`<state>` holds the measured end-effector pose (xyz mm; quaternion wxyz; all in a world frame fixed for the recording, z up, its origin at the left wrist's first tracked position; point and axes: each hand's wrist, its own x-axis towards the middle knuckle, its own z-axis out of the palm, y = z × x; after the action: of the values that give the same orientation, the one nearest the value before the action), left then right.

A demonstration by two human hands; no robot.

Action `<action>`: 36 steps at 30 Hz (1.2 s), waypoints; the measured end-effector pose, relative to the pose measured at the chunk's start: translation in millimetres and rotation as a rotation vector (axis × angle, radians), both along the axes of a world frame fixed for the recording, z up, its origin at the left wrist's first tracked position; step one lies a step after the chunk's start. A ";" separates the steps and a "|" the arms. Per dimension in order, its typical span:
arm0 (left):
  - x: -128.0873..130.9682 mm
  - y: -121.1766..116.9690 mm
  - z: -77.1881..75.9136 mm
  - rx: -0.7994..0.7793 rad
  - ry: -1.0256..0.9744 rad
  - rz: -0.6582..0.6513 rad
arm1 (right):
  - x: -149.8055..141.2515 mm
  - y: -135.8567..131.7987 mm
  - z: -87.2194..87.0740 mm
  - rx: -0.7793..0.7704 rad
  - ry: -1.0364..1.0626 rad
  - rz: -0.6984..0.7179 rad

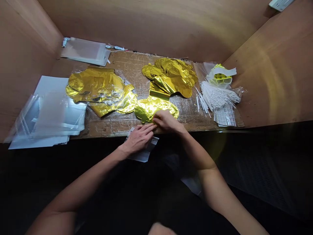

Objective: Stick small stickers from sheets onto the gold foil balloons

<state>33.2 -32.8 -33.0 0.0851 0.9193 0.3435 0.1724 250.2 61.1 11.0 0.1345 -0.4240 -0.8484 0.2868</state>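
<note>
My left hand (pixel 138 139) lies flat on a white printed paper packet (pixel 153 147) at the bench edge, fingers together and extended, clamped on nothing. My right hand (pixel 167 121) is close beside it but apart, its fingertips on the near edge of a flattened gold metallic foil balloon (pixel 156 109). I cannot tell whether they grip the foil or only press it.

The balloon lies on a scarred brown wooden bench top (pixel 127 67), touching the foot of a stacked pile of gold foil balloons (pixel 168 76). To the left lies a second heap of crumpled gold foil balloons (pixel 95 88), and beyond that, at the far left, a stack of clear plastic sleeves (pixel 49 114). To the right lie a bundle of thin white plastic sticks (pixel 217 98) and a sheet of printed strips (pixel 225 116).

I judge the step in hand to be positioning this single balloon at the bench edge. The next move calls for a light, even hold, since thin foil creases readily.
</note>
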 end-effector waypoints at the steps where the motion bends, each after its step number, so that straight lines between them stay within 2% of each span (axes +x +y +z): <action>1: 0.3 -1.0 -2.2 -0.001 -0.004 0.009 | -1.0 0.2 -1.6 0.072 -0.090 -0.012; 4: -1.5 -0.9 -3.9 -0.009 -0.026 0.010 | 3.1 -0.9 -2.7 0.272 -0.254 -0.130; 5: -2.6 -0.7 -3.5 -0.006 -0.030 0.005 | 6.0 -1.1 -2.9 0.299 -0.267 -0.136; 7: -5.0 -0.7 -2.4 0.007 -0.030 -0.014 | 11.8 -1.5 -4.9 0.294 -0.260 -0.058; 10: -7.8 -1.4 -0.2 0.030 -0.021 -0.044 | 15.1 -2.2 -11.1 0.226 -0.226 0.068; 12: -8.4 -1.6 0.9 0.030 -0.018 -0.051 | 14.3 0.1 -13.3 0.153 -0.172 0.065; 14: -7.8 -1.3 1.1 0.019 -0.019 -0.045 | 15.8 10.8 -9.7 0.017 -0.067 0.046; 16: -6.9 -0.5 0.3 0.003 -0.033 -0.035 | 24.9 36.0 2.1 -0.157 0.023 0.053; 18: -6.3 0.9 -0.9 -0.022 -0.067 -0.019 | 45.0 76.4 21.3 -0.258 0.047 0.023; 19: -6.3 1.7 -1.1 -0.042 -0.087 -0.011 | 58.6 99.4 32.4 -0.247 0.040 -0.048; 20: -6.6 2.8 -0.8 -0.068 -0.109 -0.002 | 73.1 121.7 43.6 -0.160 0.033 -0.214; 22: -7.2 5.7 2.2 -0.132 -0.176 0.031 | 98.6 153.5 63.1 0.108 0.021 -0.614; 23: -7.4 7.8 5.0 -0.166 -0.224 0.053 | 105.9 158.9 70.0 0.225 0.027 -0.750; 24: -7.5 10.3 8.8 -0.197 -0.276 0.082 | 107.8 155.7 73.8 0.308 0.045 -0.816; 25: -7.4 13.4 13.3 -0.217 -0.324 0.120 | 103.8 144.0 74.0 0.334 0.077 -0.794; 26: -7.3 16.9 18.3 -0.230 -0.359 0.165 | 94.4 124.6 70.3 0.303 0.118 -0.700; 27: -7.3 21.1 23.5 -0.237 -0.376 0.213 | 80.7 99.6 62.9 0.213 0.173 -0.545; 29: -8.7 30.7 33.7 -0.248 -0.372 0.302 | 47.7 42.1 40.5 -0.146 0.291 -0.163; 30: -10.7 36.2 38.2 -0.267 -0.363 0.325 | 32.2 14.7 28.3 -0.304 0.349 -0.039; 31: -13.5 41.8 42.0 -0.304 -0.351 0.320 | 19.4 -8.9 17.5 -0.401 0.416 -0.002; 33: -21.7 52.7 47.7 -0.426 -0.306 0.250 | 5.3 -41.2 3.3 -0.476 0.538 -0.059; 36: -34.8 63.9 54.2 -0.628 -0.253 0.177 | 9.5 -55.2 2.2 -0.496 0.589 -0.189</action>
<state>-1.6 31.2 21.2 0.3904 0.7861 0.4450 0.1778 259.7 5.9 13.2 0.2916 -0.4196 -0.6356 0.5787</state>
